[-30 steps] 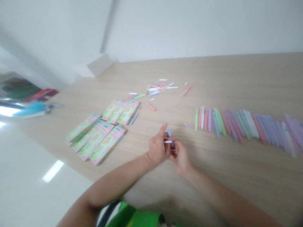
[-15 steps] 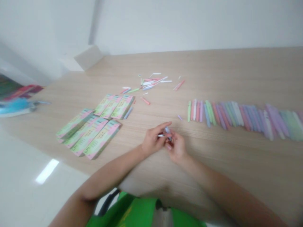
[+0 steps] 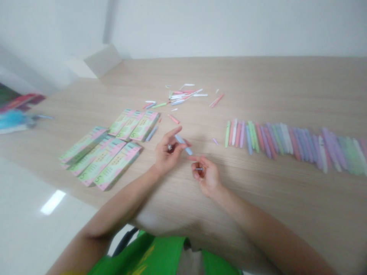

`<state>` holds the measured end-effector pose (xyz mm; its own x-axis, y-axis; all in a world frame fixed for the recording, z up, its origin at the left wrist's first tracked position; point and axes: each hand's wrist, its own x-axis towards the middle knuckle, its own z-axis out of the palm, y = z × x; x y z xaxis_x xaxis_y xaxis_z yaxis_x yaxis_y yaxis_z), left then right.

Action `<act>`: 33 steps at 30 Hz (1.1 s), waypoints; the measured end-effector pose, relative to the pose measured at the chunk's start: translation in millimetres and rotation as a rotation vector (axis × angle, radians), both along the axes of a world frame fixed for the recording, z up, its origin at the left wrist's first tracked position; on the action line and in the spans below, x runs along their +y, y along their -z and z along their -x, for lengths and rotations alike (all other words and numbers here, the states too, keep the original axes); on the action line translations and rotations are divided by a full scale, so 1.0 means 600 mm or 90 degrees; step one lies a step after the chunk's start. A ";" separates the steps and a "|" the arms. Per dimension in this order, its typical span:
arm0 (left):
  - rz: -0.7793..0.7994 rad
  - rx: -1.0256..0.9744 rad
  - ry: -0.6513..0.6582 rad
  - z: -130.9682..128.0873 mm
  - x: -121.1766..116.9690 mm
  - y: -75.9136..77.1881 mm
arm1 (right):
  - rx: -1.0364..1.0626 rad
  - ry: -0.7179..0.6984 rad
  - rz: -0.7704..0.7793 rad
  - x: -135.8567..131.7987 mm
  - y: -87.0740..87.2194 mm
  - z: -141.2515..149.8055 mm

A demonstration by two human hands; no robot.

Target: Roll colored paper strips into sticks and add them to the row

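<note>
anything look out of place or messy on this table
Two things. A small purple piece lies alone beyond the right hand, apart from the orderly row of coloured sticks. Farther back, loose pieces lie jumbled, some crossing, unlike that row. Blur makes damage hard to judge.

Wood-grain tbl w/ pen row at R, loose pen pcs mid, green-pink boxes L.

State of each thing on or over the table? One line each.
Blue stick: slanted, held in left hand
Thin piece: held in curled right hand
Boxes: lying flat, two groups
Stick row: side by side
Scattered pieces: loose, some overlapping
</note>
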<state>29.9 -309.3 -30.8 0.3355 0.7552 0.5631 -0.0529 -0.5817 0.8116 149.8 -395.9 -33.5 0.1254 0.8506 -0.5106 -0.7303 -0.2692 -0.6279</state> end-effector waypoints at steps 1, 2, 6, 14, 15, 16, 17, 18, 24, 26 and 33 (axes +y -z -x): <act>0.003 -0.003 -0.001 0.002 0.005 0.003 | -0.014 -0.003 0.005 -0.001 0.000 0.000; 0.004 0.006 0.006 0.003 0.009 0.007 | -0.034 -0.003 0.010 -0.001 0.000 0.000; -0.006 0.097 0.078 -0.002 0.024 0.031 | -0.186 0.049 -0.002 0.001 0.000 -0.006; 0.057 0.187 0.231 -0.018 0.022 0.052 | -0.707 0.068 -0.246 0.009 0.023 -0.044; 0.059 0.172 0.233 -0.020 0.018 0.055 | -0.758 0.053 -0.266 0.009 0.026 -0.046; 0.053 0.160 0.230 -0.021 0.014 0.057 | -0.793 0.040 -0.281 0.009 0.028 -0.046; 0.044 0.153 0.225 -0.021 0.011 0.058 | -0.822 0.034 -0.294 0.009 0.028 -0.046; 0.039 0.149 0.222 -0.022 0.008 0.059 | -0.849 0.035 -0.304 0.007 0.026 -0.046; 0.086 -0.002 0.105 -0.017 0.027 0.047 | -1.079 0.120 -0.311 -0.005 -0.002 -0.044; 0.090 -0.116 -0.056 -0.013 0.045 0.045 | -1.184 0.112 -0.273 -0.008 -0.003 -0.039; 0.117 -0.068 -0.216 -0.010 0.058 0.051 | -1.292 0.099 -0.198 -0.010 0.005 -0.027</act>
